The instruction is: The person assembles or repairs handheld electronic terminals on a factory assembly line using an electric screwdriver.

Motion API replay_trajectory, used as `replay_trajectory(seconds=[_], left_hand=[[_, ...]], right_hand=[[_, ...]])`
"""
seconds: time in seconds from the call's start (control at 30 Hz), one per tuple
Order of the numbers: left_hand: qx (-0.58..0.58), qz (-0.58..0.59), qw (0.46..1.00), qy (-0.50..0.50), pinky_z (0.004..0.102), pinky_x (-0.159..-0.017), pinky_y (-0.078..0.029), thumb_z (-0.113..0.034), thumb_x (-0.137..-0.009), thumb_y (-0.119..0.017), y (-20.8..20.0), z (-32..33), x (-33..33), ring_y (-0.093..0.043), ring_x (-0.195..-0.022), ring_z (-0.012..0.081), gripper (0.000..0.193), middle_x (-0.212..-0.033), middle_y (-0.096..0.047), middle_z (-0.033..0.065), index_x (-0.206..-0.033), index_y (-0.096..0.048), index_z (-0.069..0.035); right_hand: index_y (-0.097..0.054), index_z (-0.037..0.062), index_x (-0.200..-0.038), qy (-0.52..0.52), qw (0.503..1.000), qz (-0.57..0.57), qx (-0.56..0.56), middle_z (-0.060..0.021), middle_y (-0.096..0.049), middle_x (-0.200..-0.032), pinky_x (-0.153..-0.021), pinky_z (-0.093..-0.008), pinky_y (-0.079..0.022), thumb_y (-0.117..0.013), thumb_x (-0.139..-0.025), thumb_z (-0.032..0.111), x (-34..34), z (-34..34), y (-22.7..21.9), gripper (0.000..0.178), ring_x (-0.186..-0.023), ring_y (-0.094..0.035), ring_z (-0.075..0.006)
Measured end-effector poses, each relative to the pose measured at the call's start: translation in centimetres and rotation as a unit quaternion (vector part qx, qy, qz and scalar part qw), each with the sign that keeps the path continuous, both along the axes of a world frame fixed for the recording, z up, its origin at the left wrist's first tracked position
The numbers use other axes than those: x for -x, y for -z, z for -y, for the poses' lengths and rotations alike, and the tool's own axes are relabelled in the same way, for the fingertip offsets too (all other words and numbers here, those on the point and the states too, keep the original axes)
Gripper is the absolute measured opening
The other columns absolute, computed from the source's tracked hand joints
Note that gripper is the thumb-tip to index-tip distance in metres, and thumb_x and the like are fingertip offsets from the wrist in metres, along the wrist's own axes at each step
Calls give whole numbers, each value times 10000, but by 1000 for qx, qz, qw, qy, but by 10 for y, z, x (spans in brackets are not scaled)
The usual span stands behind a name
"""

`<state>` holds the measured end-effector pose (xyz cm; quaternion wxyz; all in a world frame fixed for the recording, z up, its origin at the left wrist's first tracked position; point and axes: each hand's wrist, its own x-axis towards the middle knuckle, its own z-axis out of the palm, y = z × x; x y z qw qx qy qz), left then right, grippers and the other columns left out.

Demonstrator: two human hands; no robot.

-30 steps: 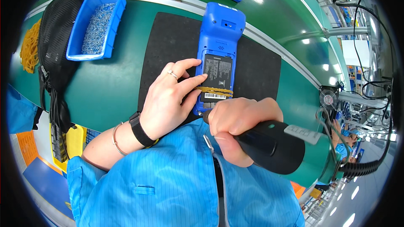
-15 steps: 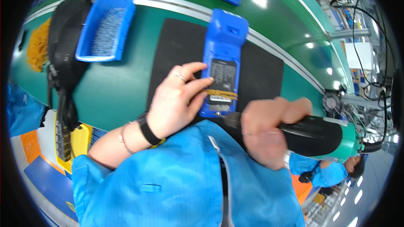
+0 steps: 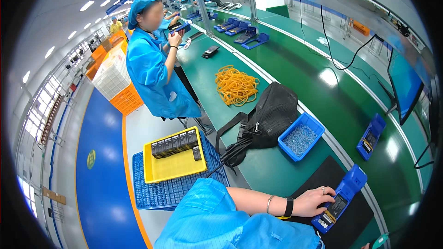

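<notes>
Now the blue handheld device (image 3: 340, 199) lies open-side up on the black mat (image 3: 323, 175) at the near edge of the green bench (image 3: 272, 166), its inner board and a yellow strip near its lower end exposed; no back cover is on it, so by my judgement the work inside the case is unfinished. The left hand (image 3: 313, 201) lies flat against the device's near side, fingers spread over its edge, pressing it down rather than gripping it. The right hand cannot be made out; only a sliver shows at the bottom edge, so its grip cannot be told.

Just beyond the mat stands a blue bin of small screws (image 3: 301, 141), then a black bag (image 3: 272, 113), a heap of yellow rubber bands (image 3: 236, 85), and another blue device (image 3: 370, 137) on the belt. To the left a yellow tray (image 3: 173, 157) rests on a blue crate (image 3: 166, 189); a co-worker in a blue coat (image 3: 154, 71) stands further along.

Compared with half a second ago, the view has swung up and leftward: the black power screwdriver and the right hand that held it by the device are out of view, while the left hand stays on the device.
</notes>
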<state>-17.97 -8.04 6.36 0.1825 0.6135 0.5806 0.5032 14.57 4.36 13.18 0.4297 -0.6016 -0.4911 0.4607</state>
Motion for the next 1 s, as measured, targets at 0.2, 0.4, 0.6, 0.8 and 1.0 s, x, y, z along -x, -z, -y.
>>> replay_trajectory(seconds=[0.2, 0.4, 0.6, 0.8, 1.0], left_hand=[[37, 69, 997, 5, 346, -871, -485, -34, -762, -634, 5, -7, 9, -539, -1070, 260, 322, -1202, -496, 103, -1080, -582, -32], [15, 77, 997, 2, 321, -840, -502, 14, -776, -600, 5, -8, 8, -573, -993, 247, 303, -1180, -504, 106, -1076, -572, -19], [16, 85, 996, -1, 321, -828, -502, 12, -780, -597, 5, -7, 6, -577, -971, 237, 301, -1166, -510, 101, -1079, -567, -13], [13, 76, 997, -20, 318, -792, -509, 17, -783, -587, 5, -7, 7, -609, -868, 221, 302, -1156, -512, 108, -1083, -563, -10], [-18, 107, 994, -23, 309, -733, -518, 30, -787, -571, 10, -8, 6, -623, -777, 195, 305, -1153, -512, 115, -1091, -553, 3]], right_hand=[[-524, 1, -1128, -28, 991, 129, 28, -91, -592, -867, -595, -312, -423, -663, -847, 194, 4, -7, 12, 367, -689, -515, -151], [-453, -1, -1276, -47, 922, 369, -107, -198, -606, -1059, -783, -390, -485, -691, -824, 282, 9, -4, 18, 584, -888, -604, -310], [-500, -41, -1229, -42, 796, 537, -278, -259, -542, -1185, -929, -421, -436, -697, -819, 307, 19, 10, 3, 572, -1066, -547, -377], [-408, -22, -1322, -277, 839, 315, -347, -248, -402, -1341, -1036, -451, -331, -682, -831, 261, 99, 64, -5, 630, -1237, -400, -391], [-387, 59, -1354, -397, 794, 302, -348, -262, -305, -1413, -972, -481, -403, -750, -734, 345, 137, 67, 44, 773, -1237, -387, -454]])
